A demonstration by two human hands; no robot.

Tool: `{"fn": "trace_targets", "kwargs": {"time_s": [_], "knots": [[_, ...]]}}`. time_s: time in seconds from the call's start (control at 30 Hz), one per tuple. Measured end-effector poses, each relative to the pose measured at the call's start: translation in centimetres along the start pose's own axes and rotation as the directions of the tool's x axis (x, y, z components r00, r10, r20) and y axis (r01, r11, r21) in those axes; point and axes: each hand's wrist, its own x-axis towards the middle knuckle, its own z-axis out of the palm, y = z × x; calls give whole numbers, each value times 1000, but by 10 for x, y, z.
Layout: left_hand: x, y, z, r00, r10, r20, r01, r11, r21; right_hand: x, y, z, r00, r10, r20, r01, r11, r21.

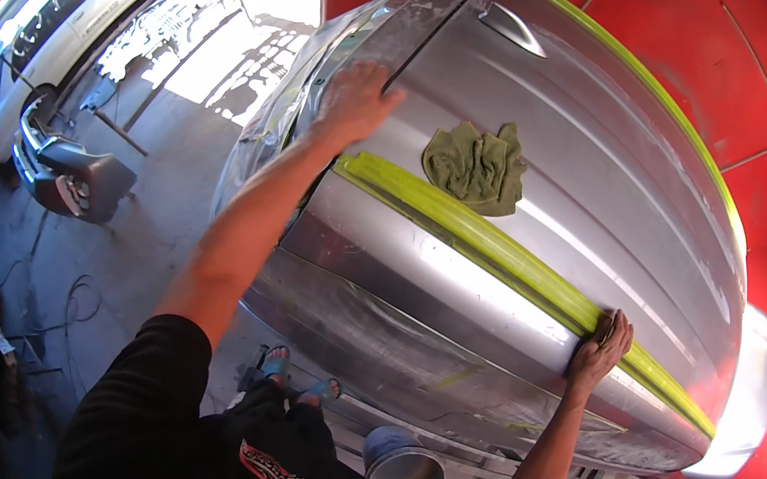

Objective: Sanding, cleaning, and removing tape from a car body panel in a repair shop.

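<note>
A silver-grey vehicle roof (579, 161) with a fin-shaped antenna (512, 30) spreads in front of me. Yellow-green masking tape (465, 236) runs along its near side, and another strip (672, 90) follows the far side. At the left end of the roof, my left hand (358, 103) is open, fingers apart, by the edge. My right hand (600, 349) is at the near tape further right, its fingers bent and close together over the strip; their tips are partly hidden. Between the hands, a crumpled olive-green cloth (477, 166) lies on the roof, touched by neither.
Below the roof are dull, sanded-looking side panels (369, 328). A bucket (405, 472) stands near my feet. To the left are a loose bumper (71, 167), a white car (82, 37) and a cable on the grey floor (151, 231). A red wall (739, 55) rises beyond the vehicle.
</note>
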Motion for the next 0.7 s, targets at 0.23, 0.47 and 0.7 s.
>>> {"fn": "trace_targets", "kwargs": {"time_s": [0.23,0.47,0.7], "knots": [[-66,-61,6,971,117,-210,-171,949,-263,-4,3,5,999,50,12,-50,999,-4],[-106,-43,-3,947,95,-307,-175,953,-246,-6,11,8,999,-18,-26,17,999,-32],[-138,-44,-14,963,113,-245,-184,938,-293,-7,17,13,1000,27,15,-27,1000,-1]]}}
